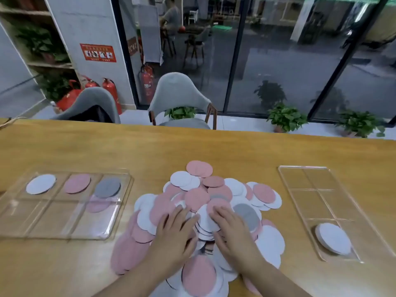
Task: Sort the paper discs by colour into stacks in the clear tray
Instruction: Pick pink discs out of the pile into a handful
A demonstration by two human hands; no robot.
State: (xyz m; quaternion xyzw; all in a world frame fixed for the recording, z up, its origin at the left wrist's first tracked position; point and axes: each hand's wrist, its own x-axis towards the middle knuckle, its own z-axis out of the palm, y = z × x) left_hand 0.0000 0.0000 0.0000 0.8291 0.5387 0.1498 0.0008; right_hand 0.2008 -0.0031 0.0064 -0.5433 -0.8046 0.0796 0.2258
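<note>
A loose heap of pink, white and grey paper discs covers the middle of the wooden table. My left hand lies flat on the heap, fingers straight. My right hand lies beside it, fingers spread over white discs; a grey disc shows just right of it. The clear tray on the left holds a white stack, a pink stack and a grey stack in its far row, with a pale pink disc beneath the grey. The clear tray on the right holds a white stack in its near compartment.
Two grey chairs stand behind the table's far edge. Potted plants and fire extinguishers stand on the floor beyond, before a glass wall. Bare wood shows between the heap and each tray.
</note>
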